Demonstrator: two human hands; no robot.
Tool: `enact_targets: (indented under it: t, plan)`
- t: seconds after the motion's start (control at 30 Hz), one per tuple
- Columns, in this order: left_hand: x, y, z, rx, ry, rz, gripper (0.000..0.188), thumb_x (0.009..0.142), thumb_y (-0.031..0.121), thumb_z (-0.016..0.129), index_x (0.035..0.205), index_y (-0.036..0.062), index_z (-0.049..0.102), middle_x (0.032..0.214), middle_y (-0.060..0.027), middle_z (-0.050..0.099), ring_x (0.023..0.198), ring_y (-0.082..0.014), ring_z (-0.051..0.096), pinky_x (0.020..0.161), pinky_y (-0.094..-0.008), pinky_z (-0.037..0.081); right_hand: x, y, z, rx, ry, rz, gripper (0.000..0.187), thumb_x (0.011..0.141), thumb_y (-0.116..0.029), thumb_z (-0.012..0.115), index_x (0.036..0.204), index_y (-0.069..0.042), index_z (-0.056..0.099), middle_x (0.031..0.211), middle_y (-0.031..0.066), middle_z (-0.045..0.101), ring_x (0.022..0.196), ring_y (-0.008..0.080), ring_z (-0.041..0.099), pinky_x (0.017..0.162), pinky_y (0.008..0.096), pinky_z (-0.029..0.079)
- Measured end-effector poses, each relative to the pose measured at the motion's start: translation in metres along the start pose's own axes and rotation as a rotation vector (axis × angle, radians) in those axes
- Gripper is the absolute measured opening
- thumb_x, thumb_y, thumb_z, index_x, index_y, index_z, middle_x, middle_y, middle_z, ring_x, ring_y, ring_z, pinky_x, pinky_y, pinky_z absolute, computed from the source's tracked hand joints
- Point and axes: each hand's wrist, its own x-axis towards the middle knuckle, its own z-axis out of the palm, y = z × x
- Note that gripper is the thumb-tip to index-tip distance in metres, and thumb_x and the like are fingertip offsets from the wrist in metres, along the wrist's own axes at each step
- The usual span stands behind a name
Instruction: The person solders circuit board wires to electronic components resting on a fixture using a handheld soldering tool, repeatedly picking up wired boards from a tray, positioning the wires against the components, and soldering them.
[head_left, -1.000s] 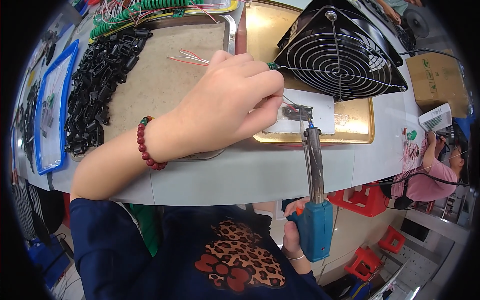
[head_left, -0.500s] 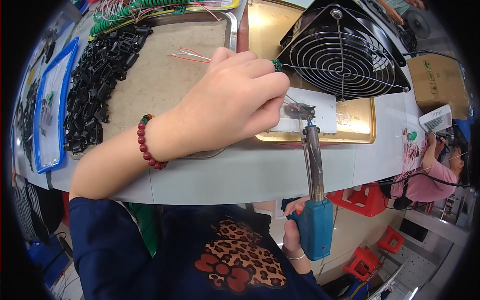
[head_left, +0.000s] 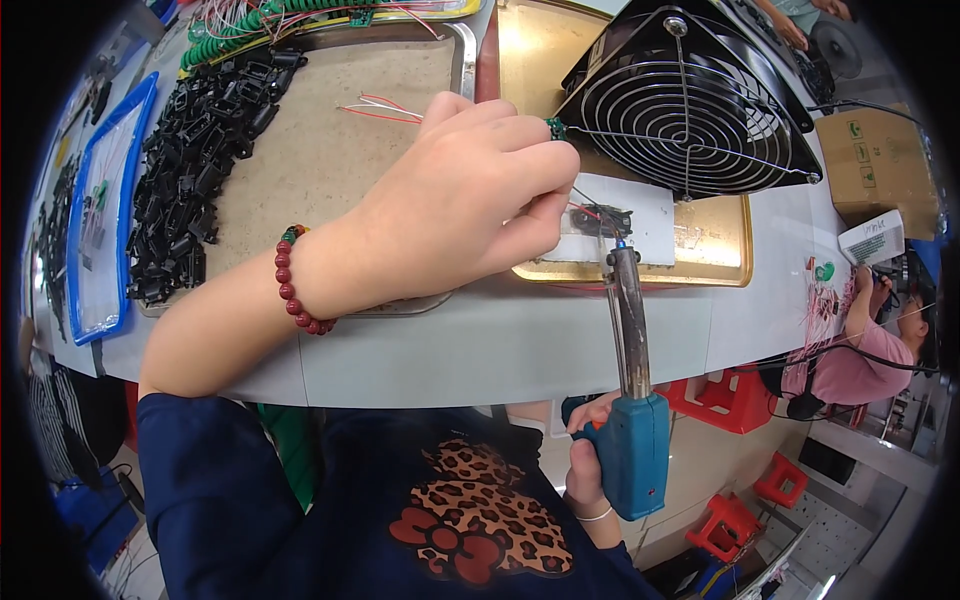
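Note:
My left hand (head_left: 480,200) is closed in a pinch over the middle of the bench. Red and white wires (head_left: 385,108) stick out past its far side, and a bit of a small green circuit board (head_left: 556,128) shows at the knuckles; the rest is hidden in the fingers. Thin wire ends run from the fingertips to a small black plastic housing (head_left: 602,221) on a white block (head_left: 650,205). With my right hand (head_left: 588,465), I grip the handle of a teal soldering gun (head_left: 635,450). Its tip points up and meets the near side of the housing.
A black fan with a wire guard (head_left: 685,145) stands behind the block, over a gold tray (head_left: 735,270). Many black housings (head_left: 200,160) lie heaped in a metal tray (head_left: 340,60) on the left, beside a blue tray (head_left: 118,120). At right, a cardboard box (head_left: 870,160) and another person (head_left: 865,365).
Hardly anything differs. The soldering gun's tip has shifted very slightly up against the housing; my left hand keeps its pinch in the same place.

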Motion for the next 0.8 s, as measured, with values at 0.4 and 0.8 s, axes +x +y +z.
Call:
enact_targets:
  t: [0.4,0.8]
  plan:
    - [0.002,0.002,0.000,-0.004,0.020,-0.021,0.010,0.076,0.007,0.064,0.076,0.0103,0.054,0.070,-0.0009,0.049,0.066,-0.0191,0.047,0.067,-0.0326,0.031,-0.012,0.005,-0.005,-0.019,-0.015,0.050,0.020,0.082,-0.025,0.066,0.094,-0.008,0.062,0.088,0.0015,0.059,0.086,0.0223,0.051,0.076,0.0343,0.041]
    - [0.000,0.001,0.001,-0.044,0.039,-0.030,0.010,0.075,0.005,0.064,0.076,0.0096,0.055,0.070,-0.0017,0.050,0.066,-0.0198,0.047,0.066,-0.0328,0.031,-0.016,0.010,-0.008,0.039,0.001,0.042,0.035,0.085,-0.032,0.067,0.104,-0.004,0.059,0.092,0.0037,0.061,0.093,0.0211,0.050,0.080,0.0338,0.042]
